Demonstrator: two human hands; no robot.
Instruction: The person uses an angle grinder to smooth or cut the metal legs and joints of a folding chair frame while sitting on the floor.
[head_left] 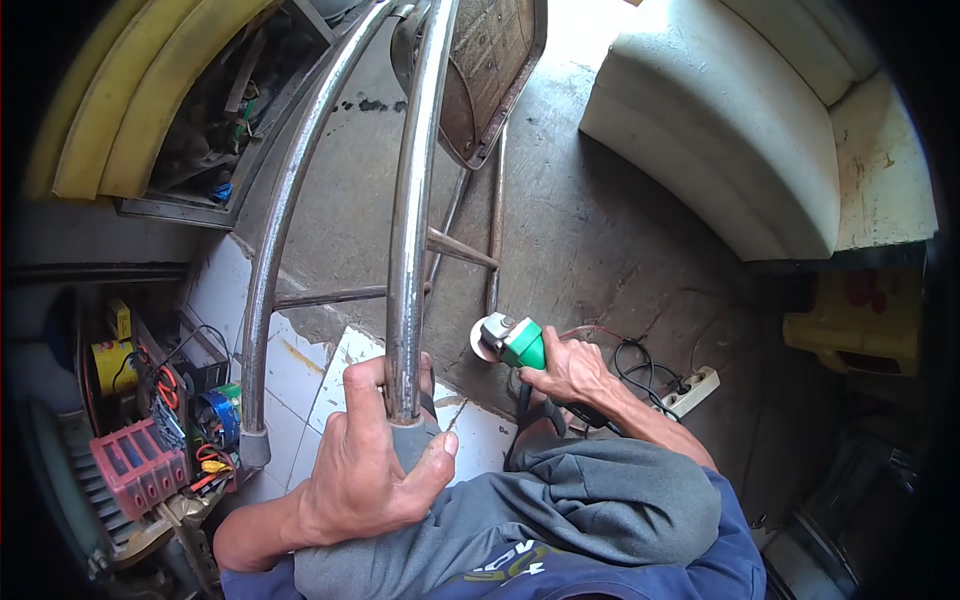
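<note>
Angle grinder (pixel 522 347) in right hand (pixel 575 372); pink divided box (pixel 141 466), contents unclear.

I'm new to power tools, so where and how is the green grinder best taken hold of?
Take the grinder by its body behind the silver head, probably best from the right. The pale disc sits at the left end, so a grip further back should stay clear of it; the right hand holds it that way.
</note>
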